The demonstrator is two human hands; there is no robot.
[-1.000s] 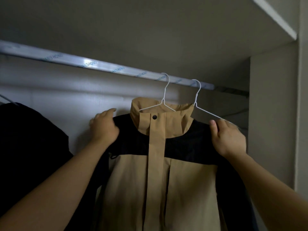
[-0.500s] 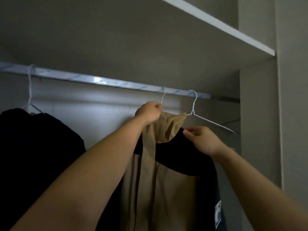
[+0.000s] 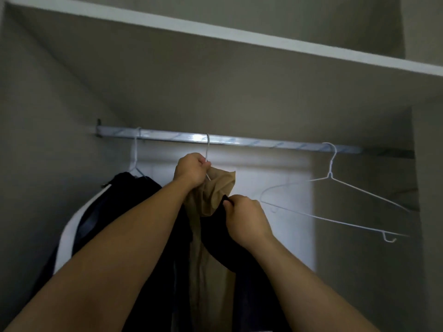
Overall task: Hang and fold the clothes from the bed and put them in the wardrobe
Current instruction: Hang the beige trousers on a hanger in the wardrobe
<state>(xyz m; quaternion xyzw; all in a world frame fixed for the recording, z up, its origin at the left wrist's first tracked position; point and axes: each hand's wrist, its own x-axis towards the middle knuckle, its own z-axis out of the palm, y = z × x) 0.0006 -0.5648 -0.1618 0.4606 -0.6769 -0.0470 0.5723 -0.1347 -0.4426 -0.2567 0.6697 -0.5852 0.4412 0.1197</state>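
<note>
Two bare forearms reach up and forward into the wardrobe, both raised towards the rail. The left hand point(image 3: 190, 170) is highest, its fingers curled in a fist round the wire neck of a white hanger point(image 3: 208, 147) just under its hook. The right hand point(image 3: 245, 220) is lower and just to the right, knuckles towards the camera, with thumb and fingers pinching the black cloth of the jacket point(image 3: 214, 195) beside the collar.

One jacket hangs between the two hands. It is tan and black: the tan collar is bunched and crumpled right below the left hand, a black shoulder panel falls away under the right hand, and a tan front runs down between the forearms. Its hanger's hook sits over the metal rail point(image 3: 251, 142), so the jacket hangs inside the wardrobe near the middle of the rail.

Three white wire hangers are on the single rail. The middle one carries the jacket. The left hanger point(image 3: 134, 159) carries a dark garment point(image 3: 124, 200) with a pale band along its outer edge, close beside the left forearm. The right hanger point(image 3: 331, 164) is bare and hangs well apart from the jacket, turned at an angle.

One pale shelf point(image 3: 239, 41) spans the wardrobe above the rail.
</note>
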